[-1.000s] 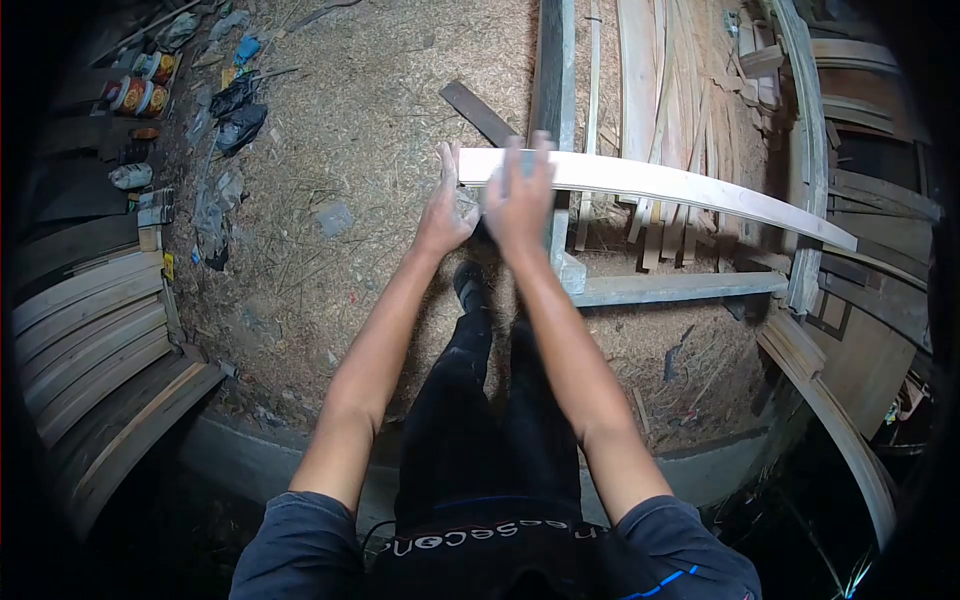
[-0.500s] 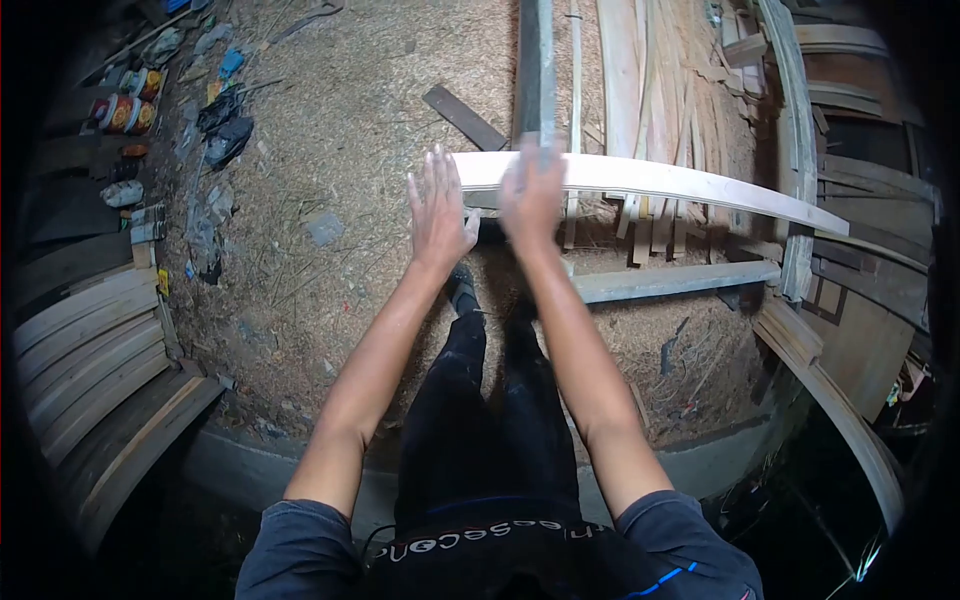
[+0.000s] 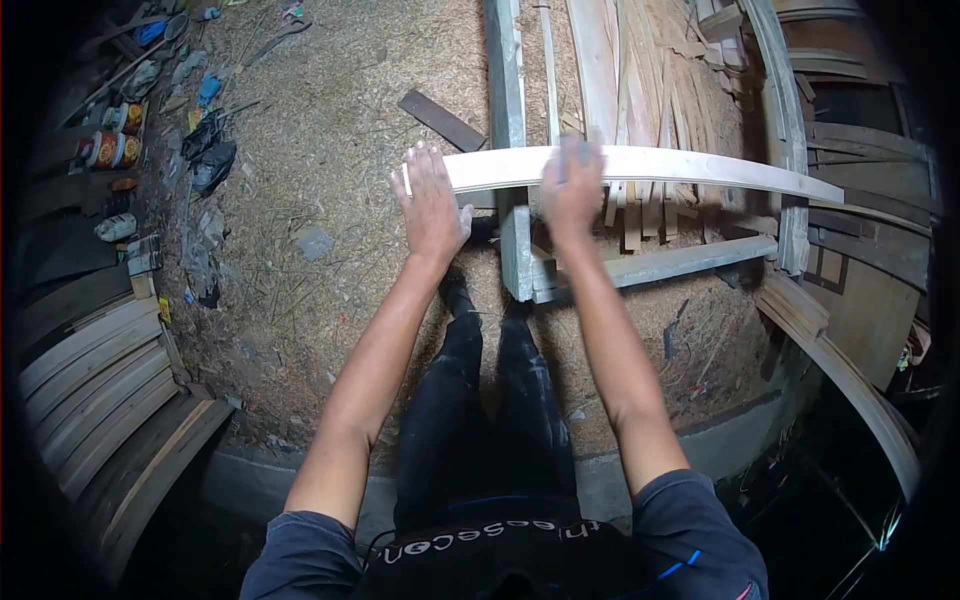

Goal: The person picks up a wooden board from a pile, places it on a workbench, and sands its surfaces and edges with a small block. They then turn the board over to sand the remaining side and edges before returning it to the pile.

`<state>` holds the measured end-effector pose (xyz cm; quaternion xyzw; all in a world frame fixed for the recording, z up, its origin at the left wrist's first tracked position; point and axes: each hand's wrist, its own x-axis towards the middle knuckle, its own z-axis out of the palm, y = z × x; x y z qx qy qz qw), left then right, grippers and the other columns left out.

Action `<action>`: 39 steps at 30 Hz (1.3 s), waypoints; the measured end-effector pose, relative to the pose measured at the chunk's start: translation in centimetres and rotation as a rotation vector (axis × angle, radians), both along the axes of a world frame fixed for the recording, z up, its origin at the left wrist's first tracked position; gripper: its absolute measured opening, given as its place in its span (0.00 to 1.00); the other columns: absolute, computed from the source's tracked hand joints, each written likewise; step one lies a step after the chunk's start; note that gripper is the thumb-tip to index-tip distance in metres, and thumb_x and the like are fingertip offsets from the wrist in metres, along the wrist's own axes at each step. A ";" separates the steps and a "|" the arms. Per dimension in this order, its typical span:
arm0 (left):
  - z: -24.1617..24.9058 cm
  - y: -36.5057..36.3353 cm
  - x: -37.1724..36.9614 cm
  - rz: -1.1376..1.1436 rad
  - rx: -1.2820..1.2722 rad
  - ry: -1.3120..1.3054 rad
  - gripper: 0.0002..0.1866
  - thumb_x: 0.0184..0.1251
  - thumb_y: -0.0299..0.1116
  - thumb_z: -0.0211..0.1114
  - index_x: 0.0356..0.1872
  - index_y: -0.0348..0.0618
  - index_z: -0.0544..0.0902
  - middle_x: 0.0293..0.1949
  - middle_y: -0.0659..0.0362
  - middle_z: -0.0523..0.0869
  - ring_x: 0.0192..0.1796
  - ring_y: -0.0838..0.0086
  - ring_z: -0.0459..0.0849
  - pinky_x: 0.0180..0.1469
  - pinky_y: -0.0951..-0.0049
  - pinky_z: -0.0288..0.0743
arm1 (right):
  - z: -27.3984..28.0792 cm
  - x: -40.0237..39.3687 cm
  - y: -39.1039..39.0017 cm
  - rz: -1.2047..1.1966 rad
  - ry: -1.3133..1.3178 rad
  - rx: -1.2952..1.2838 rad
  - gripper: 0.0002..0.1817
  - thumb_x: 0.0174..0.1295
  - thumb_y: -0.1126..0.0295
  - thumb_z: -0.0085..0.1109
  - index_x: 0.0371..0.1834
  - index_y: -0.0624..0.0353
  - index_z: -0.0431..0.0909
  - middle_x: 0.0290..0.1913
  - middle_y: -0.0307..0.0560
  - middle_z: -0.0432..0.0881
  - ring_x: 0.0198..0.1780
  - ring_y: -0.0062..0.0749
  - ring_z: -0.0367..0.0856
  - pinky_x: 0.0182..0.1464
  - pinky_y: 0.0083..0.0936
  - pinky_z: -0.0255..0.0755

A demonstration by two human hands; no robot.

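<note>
1. My left hand (image 3: 430,205) lies spread over the near end of the pale curved board (image 3: 500,168), fingers out flat, thumb apart; that end juts past the bench beam (image 3: 507,85), so leaning hard here could tip or skid the piece.
2. My right hand (image 3: 573,205) is on the board farther along, all blur; can't tell if the fingers are wide or closed, or if anything sits under them; a raised fibre could drive a splinter in, a careless sweep could shove the board sideways.
3. The surface: the board bridges that near beam and the far beam (image 3: 790,150), a crossbar (image 3: 655,270) between them; nothing visible clamps it, so uneven pressure could make it rock.
4. Underfoot and around, wood shavings (image 3: 330,120) cover the ground; loose footing could cost me balance; a dark offcut (image 3: 443,120) lies just beyond the board's end, a possible trip.
5. Farther out, curved boards (image 3: 100,370) stack on my left; long planks (image 3: 600,60) lie beyond, tubs (image 3: 105,150) and black plastic (image 3: 210,165) off at the far left.
</note>
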<state>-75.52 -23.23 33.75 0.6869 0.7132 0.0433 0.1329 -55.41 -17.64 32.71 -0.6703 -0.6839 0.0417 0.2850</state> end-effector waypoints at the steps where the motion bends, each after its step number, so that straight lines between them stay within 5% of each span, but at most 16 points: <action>1: -0.2 0.0 0.2 0.019 0.008 0.007 0.58 0.60 0.44 0.78 0.82 0.31 0.48 0.84 0.39 0.48 0.87 0.46 0.45 0.84 0.38 0.39 | -0.3 -2.1 -1.2 0.055 0.027 -0.034 0.23 0.70 0.66 0.57 0.67 0.58 0.78 0.75 0.69 0.69 0.77 0.65 0.67 0.79 0.58 0.58; 6: -2.1 -0.2 -0.7 -0.014 0.079 -0.023 0.60 0.57 0.41 0.79 0.83 0.34 0.48 0.84 0.41 0.48 0.87 0.46 0.44 0.84 0.38 0.39 | 0.3 -3.8 -4.2 0.416 0.043 -0.058 0.25 0.67 0.67 0.61 0.69 0.54 0.79 0.75 0.74 0.68 0.76 0.67 0.69 0.78 0.57 0.61; 9: -1.3 -0.3 -0.6 -0.025 0.028 -0.018 0.59 0.56 0.38 0.78 0.83 0.34 0.48 0.85 0.41 0.48 0.87 0.47 0.44 0.84 0.39 0.40 | -0.5 2.1 -3.5 0.148 -0.030 0.031 0.29 0.68 0.68 0.60 0.73 0.58 0.74 0.78 0.75 0.62 0.77 0.71 0.65 0.78 0.56 0.63; 11: -0.8 -0.2 -0.3 -0.019 -0.004 -0.022 0.58 0.56 0.36 0.77 0.83 0.34 0.48 0.85 0.42 0.48 0.87 0.47 0.44 0.84 0.39 0.40 | -0.7 3.2 -4.2 -0.044 0.256 0.018 0.30 0.69 0.68 0.60 0.75 0.57 0.73 0.81 0.74 0.56 0.80 0.70 0.61 0.78 0.56 0.62; 14: -0.5 -0.1 -0.5 -0.014 -0.006 0.002 0.58 0.54 0.33 0.76 0.83 0.35 0.49 0.85 0.42 0.48 0.87 0.48 0.44 0.85 0.40 0.40 | -1.6 -1.4 -5.7 -0.066 0.265 -0.009 0.29 0.71 0.65 0.59 0.75 0.58 0.72 0.83 0.75 0.46 0.78 0.74 0.61 0.78 0.53 0.66; 15: -0.5 -0.1 -0.8 -0.025 0.004 -0.035 0.58 0.54 0.32 0.75 0.83 0.36 0.49 0.85 0.43 0.47 0.87 0.49 0.44 0.85 0.40 0.41 | -2.0 -3.7 -6.6 -0.045 0.092 -0.012 0.29 0.71 0.65 0.59 0.76 0.57 0.72 0.83 0.75 0.47 0.80 0.75 0.56 0.79 0.54 0.63; 16: -0.5 -0.1 -1.1 -0.040 0.012 -0.072 0.58 0.53 0.31 0.75 0.84 0.37 0.49 0.85 0.43 0.47 0.87 0.50 0.45 0.85 0.41 0.41 | -2.6 -6.2 -7.5 0.012 0.224 -0.105 0.29 0.71 0.65 0.60 0.75 0.56 0.73 0.82 0.75 0.50 0.82 0.73 0.54 0.81 0.57 0.58; 21: -0.9 -0.1 -4.7 -0.184 0.006 -0.200 0.59 0.51 0.27 0.74 0.85 0.40 0.48 0.86 0.44 0.48 0.87 0.48 0.45 0.86 0.44 0.40 | -4.0 -7.5 -8.1 0.221 0.106 -0.023 0.28 0.68 0.65 0.63 0.73 0.51 0.77 0.80 0.72 0.60 0.81 0.70 0.58 0.82 0.62 0.51; 25: -0.3 0.2 -5.8 -0.229 -0.035 -0.341 0.61 0.47 0.22 0.72 0.85 0.39 0.47 0.86 0.45 0.47 0.88 0.50 0.43 0.87 0.50 0.38 | -4.5 -1.7 -7.9 0.060 0.232 0.045 0.33 0.69 0.68 0.63 0.80 0.45 0.70 0.85 0.69 0.51 0.84 0.70 0.50 0.81 0.62 0.48; 29: -0.7 0.0 -5.3 -0.207 0.006 -0.398 0.60 0.47 0.22 0.72 0.85 0.38 0.48 0.86 0.44 0.48 0.87 0.49 0.43 0.88 0.53 0.38 | -5.9 -6.7 -8.8 -0.048 0.219 0.048 0.36 0.68 0.68 0.65 0.81 0.45 0.68 0.85 0.70 0.48 0.84 0.75 0.47 0.80 0.65 0.48; 31: -1.4 -0.1 -5.4 -0.220 0.038 -0.396 0.60 0.47 0.22 0.72 0.85 0.37 0.48 0.86 0.44 0.49 0.87 0.49 0.44 0.88 0.55 0.38 | -5.6 -10.9 -9.9 0.113 0.251 0.109 0.38 0.69 0.66 0.65 0.83 0.42 0.64 0.85 0.71 0.49 0.84 0.75 0.47 0.79 0.72 0.50; 39: -1.5 -0.1 -5.7 -0.299 -0.013 -0.240 0.58 0.52 0.23 0.72 0.85 0.42 0.49 0.85 0.46 0.51 0.87 0.50 0.46 0.87 0.50 0.42 | -2.1 -8.9 -8.3 0.179 0.382 0.092 0.29 0.67 0.69 0.65 0.73 0.55 0.77 0.82 0.73 0.56 0.81 0.72 0.57 0.81 0.62 0.52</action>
